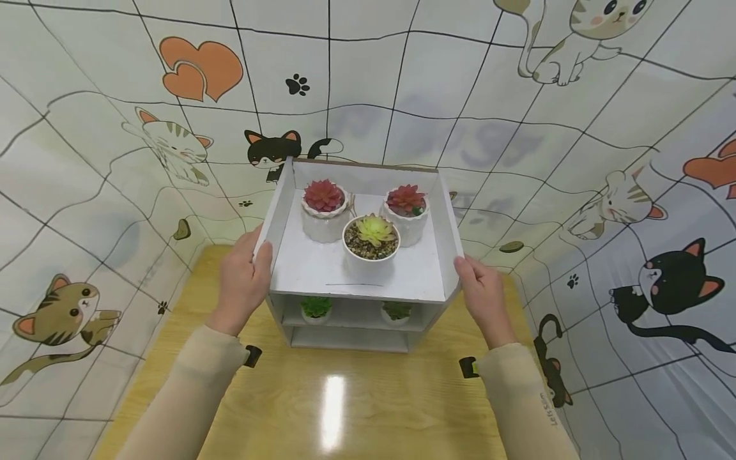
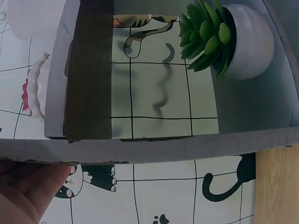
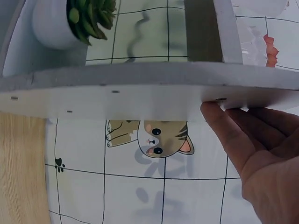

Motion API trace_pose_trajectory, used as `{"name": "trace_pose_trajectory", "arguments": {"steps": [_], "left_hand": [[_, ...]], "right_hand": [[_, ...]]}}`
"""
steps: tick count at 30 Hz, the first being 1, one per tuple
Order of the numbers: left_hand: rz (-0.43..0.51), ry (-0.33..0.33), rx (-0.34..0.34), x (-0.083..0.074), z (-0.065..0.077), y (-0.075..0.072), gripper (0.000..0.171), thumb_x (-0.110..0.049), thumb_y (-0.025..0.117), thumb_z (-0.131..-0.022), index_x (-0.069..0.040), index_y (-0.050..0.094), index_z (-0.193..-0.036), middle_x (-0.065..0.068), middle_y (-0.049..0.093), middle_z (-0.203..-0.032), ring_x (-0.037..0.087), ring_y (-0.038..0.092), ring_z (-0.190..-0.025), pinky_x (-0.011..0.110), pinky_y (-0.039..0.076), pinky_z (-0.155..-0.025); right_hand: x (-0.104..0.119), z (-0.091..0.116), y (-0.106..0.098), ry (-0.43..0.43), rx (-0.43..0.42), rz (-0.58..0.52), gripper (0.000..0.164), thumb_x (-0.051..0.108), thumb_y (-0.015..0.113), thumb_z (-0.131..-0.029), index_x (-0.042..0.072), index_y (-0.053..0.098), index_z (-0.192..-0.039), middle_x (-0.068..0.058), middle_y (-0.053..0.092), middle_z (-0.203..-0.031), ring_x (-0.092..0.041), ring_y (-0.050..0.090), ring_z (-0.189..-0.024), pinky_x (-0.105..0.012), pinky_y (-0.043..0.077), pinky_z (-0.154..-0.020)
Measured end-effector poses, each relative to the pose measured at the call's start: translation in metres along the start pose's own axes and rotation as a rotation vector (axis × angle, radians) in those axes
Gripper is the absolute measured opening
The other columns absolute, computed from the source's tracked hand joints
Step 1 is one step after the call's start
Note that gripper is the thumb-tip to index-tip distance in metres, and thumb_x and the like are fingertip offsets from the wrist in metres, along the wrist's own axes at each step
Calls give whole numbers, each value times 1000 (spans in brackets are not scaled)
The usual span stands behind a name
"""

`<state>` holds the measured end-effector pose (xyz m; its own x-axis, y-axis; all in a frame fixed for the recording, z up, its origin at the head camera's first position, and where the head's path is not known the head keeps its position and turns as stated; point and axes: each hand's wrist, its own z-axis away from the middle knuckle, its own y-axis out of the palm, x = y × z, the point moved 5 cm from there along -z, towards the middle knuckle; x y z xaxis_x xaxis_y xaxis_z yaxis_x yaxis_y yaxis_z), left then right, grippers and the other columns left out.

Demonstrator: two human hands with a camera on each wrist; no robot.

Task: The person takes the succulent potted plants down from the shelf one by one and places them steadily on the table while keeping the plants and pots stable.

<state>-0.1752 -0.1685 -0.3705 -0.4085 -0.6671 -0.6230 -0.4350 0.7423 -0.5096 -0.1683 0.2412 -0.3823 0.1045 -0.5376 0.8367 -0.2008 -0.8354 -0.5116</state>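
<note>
A small white two-tier shelf (image 1: 305, 271) stands between my hands. My left hand (image 1: 241, 278) grips its left side panel, thumb at the edge and fingers largely hidden outside. On the opposite panel, my right hand (image 1: 483, 294) holds with its fingertips against the outer face, as the right wrist view shows. The upper board carries a left red succulent (image 1: 323, 195), a right red succulent (image 1: 406, 199) and a yellow-green succulent (image 1: 374, 230) in front, all in white pots. Below sit a left green plant (image 1: 316, 306) and a right green plant (image 1: 397, 311), partly shaded.
The shelf is over the far part of a light wooden table (image 1: 287, 409), which shows a bright reflection. White cloth (image 1: 368, 76) printed with cats and grid lines hangs close behind and on both sides.
</note>
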Motion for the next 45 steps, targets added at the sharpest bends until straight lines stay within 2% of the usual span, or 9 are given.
{"name": "trace_pose_trajectory", "arguments": {"steps": [7, 11, 15, 19, 25, 31, 35, 40, 45], "left_hand": [[6, -35, -7, 1, 4, 4, 44, -16, 46, -104, -1, 60, -142, 28, 68, -122, 46, 66, -108, 65, 54, -87], [7, -41, -6, 0, 4, 5, 44, -18, 47, -104, -1, 60, -143, 28, 68, -122, 47, 66, -107, 64, 54, -87], [2, -31, -16, -2, 3, 5, 44, -18, 48, -104, 0, 61, -142, 29, 68, -121, 47, 66, -106, 64, 54, -86], [6, -25, -8, -3, 2, 4, 43, -18, 48, -105, -1, 61, -142, 29, 68, -122, 46, 66, -109, 64, 54, -87], [33, -71, 25, -2, 2, 3, 43, -20, 48, -106, -5, 60, -144, 27, 68, -121, 45, 66, -108, 63, 53, -87], [64, -117, 69, -3, 2, 2, 44, -21, 47, -106, -9, 58, -147, 24, 68, -122, 43, 66, -105, 60, 53, -83], [77, -143, 91, -4, 1, 3, 45, -21, 47, -107, -10, 57, -149, 23, 67, -124, 42, 65, -106, 60, 54, -83], [89, -142, 96, -5, 2, 3, 44, -21, 48, -106, -9, 58, -148, 24, 67, -125, 42, 65, -106, 58, 54, -83], [83, -122, 97, -7, 4, 3, 44, -21, 49, -106, -9, 58, -147, 23, 68, -124, 39, 66, -98, 53, 55, -76]], "right_hand": [[-3, 4, -1, 10, -84, -18, 46, 31, 50, -106, -6, 70, -126, -27, 68, -125, -42, 66, -117, -58, 55, -95], [-2, 5, -4, 0, -117, 11, 42, 29, 52, -105, -4, 74, -119, -23, 70, -122, -35, 69, -110, -32, 57, -88], [1, 5, -7, -28, -139, 50, 41, 29, 52, -106, -3, 77, -113, -22, 73, -116, -27, 67, -88, -16, 46, -70], [6, 5, -9, -61, -167, 69, 40, 29, 53, -105, -2, 79, -110, -23, 75, -108, -20, 57, -70, -18, 41, -58], [10, 6, -11, -112, -202, 58, 35, 23, 57, -103, -4, 79, -107, -24, 76, -96, -13, 51, -58, -19, 35, -47], [8, 8, -12, -95, -211, 77, 35, 23, 58, -103, -5, 78, -108, -25, 76, -90, -12, 48, -55, -21, 32, -45], [10, 9, -15, -84, -217, 89, 35, 24, 59, -103, -4, 79, -108, -24, 76, -93, -13, 51, -59, -19, 36, -48], [13, 12, -16, -85, -213, 101, 36, 26, 58, -104, -3, 79, -108, -22, 77, -92, -13, 52, -61, -20, 36, -49], [13, 15, -18, -93, -218, 74, 33, 23, 59, -103, -1, 81, -104, -21, 74, -80, -8, 42, -54, -21, 29, -46]]}}
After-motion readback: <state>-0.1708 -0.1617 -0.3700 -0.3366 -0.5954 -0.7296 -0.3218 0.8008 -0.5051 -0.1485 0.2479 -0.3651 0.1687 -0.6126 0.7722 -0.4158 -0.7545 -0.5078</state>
